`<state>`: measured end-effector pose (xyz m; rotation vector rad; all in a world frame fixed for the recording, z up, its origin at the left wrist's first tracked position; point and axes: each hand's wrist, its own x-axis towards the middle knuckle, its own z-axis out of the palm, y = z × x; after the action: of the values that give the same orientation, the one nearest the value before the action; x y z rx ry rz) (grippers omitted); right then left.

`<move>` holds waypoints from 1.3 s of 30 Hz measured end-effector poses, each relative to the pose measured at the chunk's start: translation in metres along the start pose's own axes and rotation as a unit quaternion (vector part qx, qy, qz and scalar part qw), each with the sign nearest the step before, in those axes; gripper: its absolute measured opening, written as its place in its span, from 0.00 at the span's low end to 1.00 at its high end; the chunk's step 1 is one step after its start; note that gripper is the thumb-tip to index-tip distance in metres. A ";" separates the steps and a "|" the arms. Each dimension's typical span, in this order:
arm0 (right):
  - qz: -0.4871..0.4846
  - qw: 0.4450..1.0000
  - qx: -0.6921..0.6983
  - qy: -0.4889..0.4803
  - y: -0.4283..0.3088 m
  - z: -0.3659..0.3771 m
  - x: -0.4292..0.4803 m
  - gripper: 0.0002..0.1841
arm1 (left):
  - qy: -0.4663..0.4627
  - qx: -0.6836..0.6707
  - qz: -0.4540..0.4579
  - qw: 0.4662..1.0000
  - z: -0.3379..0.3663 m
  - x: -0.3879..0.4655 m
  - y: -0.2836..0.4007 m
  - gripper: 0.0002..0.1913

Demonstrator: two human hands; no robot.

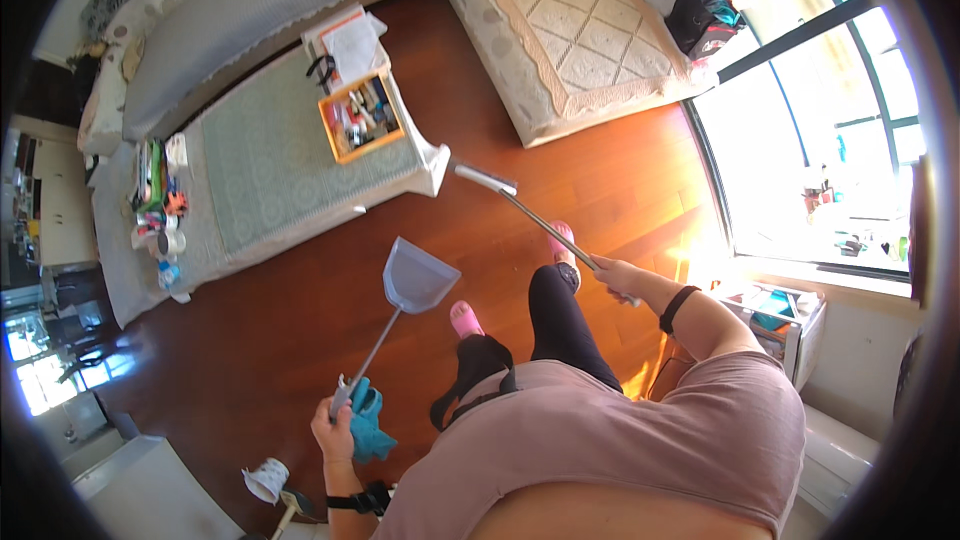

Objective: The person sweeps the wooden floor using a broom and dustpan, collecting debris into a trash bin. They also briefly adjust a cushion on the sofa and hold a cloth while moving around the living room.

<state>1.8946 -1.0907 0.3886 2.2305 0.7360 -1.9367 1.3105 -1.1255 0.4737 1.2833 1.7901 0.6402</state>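
Observation:
My left hand (334,427) grips the handle of a long-handled grey dustpan (421,277), whose pan is over the wooden floor (300,345) near the covered table. A teal cloth (368,424) hangs beside that hand; whether the fingers hold it too, I cannot tell. My right hand (619,277) is closed around the metal pole of a broom (486,178). The broom's white head lies out ahead, between the table's corner and the bed-like seat. Both of my feet are in pink slippers (465,319).
A cloth-covered low table (300,157) bears an orange-rimmed box (362,118) of small items, papers (351,49) and several goods. Beyond are a grey-covered sofa (285,7) and a quilted seat (585,15). A small cart (802,322) stands right; a white bin (266,480) is lower left.

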 end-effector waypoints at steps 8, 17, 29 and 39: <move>-0.194 0.980 -0.010 0.047 -0.230 -0.145 0.169 0.15 | 0.032 0.054 -0.096 0.993 0.055 0.031 0.060 0.13; -0.138 0.986 0.025 0.094 -0.495 -0.270 0.438 0.29 | 0.130 0.154 -0.243 0.949 0.168 0.087 0.153 0.16; 0.096 0.989 0.045 -0.103 -0.198 -0.195 0.234 0.24 | 0.115 0.171 -0.306 0.930 0.196 0.115 0.186 0.15; -0.212 0.946 -0.240 0.043 -0.421 -0.255 0.414 0.32 | 0.154 0.135 -0.251 0.946 0.196 0.095 0.168 0.14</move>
<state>1.9824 -0.5035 0.1413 1.9683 1.6147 -1.5648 1.5488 -0.9895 0.4697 0.8613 2.4164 0.3227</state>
